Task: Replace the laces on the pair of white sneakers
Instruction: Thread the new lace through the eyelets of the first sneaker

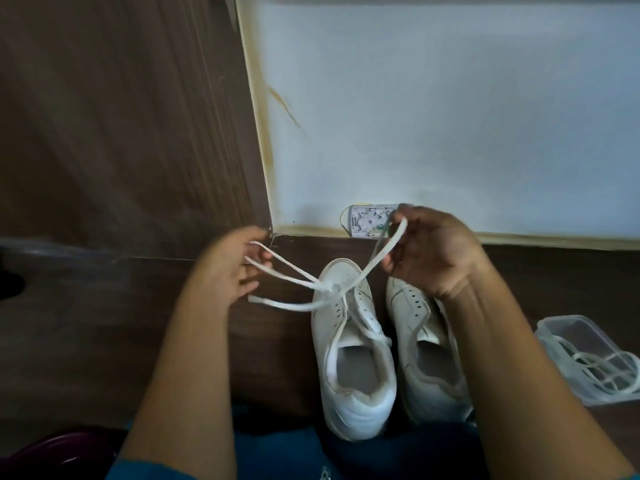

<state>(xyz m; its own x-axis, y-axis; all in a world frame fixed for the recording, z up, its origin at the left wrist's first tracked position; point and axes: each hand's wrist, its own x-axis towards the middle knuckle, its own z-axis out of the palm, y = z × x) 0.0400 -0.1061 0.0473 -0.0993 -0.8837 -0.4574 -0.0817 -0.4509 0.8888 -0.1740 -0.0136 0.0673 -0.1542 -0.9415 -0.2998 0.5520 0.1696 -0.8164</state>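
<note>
The white lace [294, 273] of the left sneaker [349, 344] is drawn up into a knot [334, 288] above the shoe's toe, with strands running out from it to both sides. The left hand [235, 268] has its fingers curled and pinches a loop of that lace out to the left, while a loose end hangs free just below the hand. The right hand [433, 251] is raised higher, thumb and fingers closed on another loop that rises from the knot toward the far edge. The laced shoe stands beside the right sneaker [426, 362], the two touching or nearly so, heels at the near edge of the dark wooden tabletop [104, 323] and toes pointing to the far edge. The right forearm crosses over part of the right sneaker. Toward the right edge sits a clear plastic container [568, 325] with more white laces [602, 370] coiled inside. Along the far edge rises a pale wall [450, 116], with a small white box [367, 220] mounted low on it just behind the right hand, and a brown wood-grain panel [121, 116] stands at the left. Blue cloth shows at the near edge below the shoes.
</note>
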